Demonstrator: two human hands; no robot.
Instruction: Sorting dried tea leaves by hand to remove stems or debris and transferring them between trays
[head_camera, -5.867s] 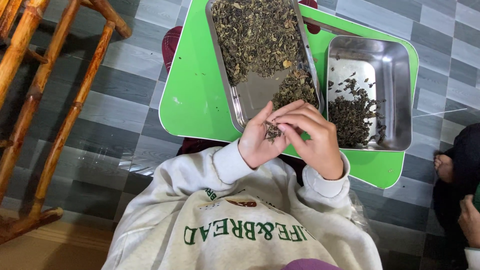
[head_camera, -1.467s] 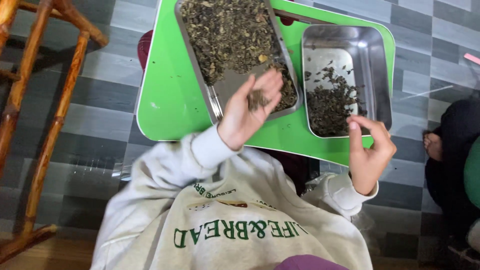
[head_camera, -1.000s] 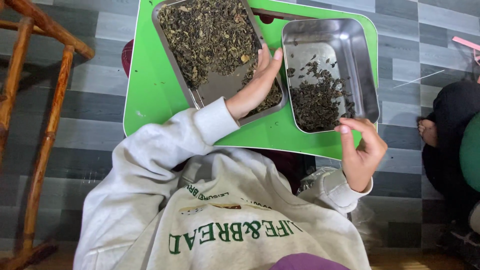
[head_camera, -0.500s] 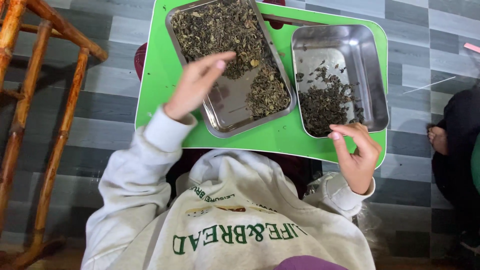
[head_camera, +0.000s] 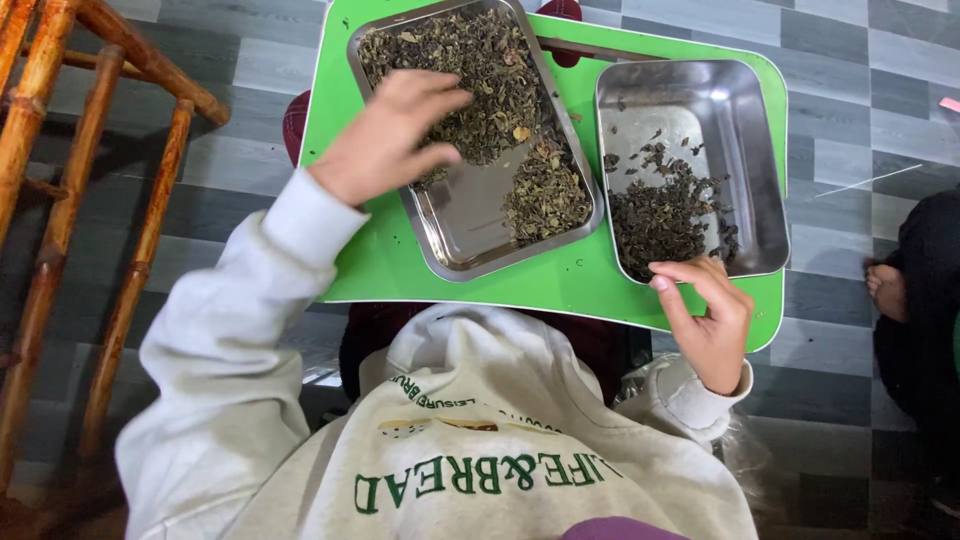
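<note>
On the green tray (head_camera: 370, 270), the left hand (head_camera: 385, 140) rests with fingers spread over dried leaves (head_camera: 470, 60) in the long steel pan (head_camera: 455, 225), while the right hand (head_camera: 710, 315), fingers loosely curled and holding nothing visible, touches the near edge of the square steel pan (head_camera: 750, 130).

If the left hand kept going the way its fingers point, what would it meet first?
Probably the heap of dried leaves in the long steel tray: the left hand hovers at its edge, fingers aimed across it, though its height above is unclear.
</note>
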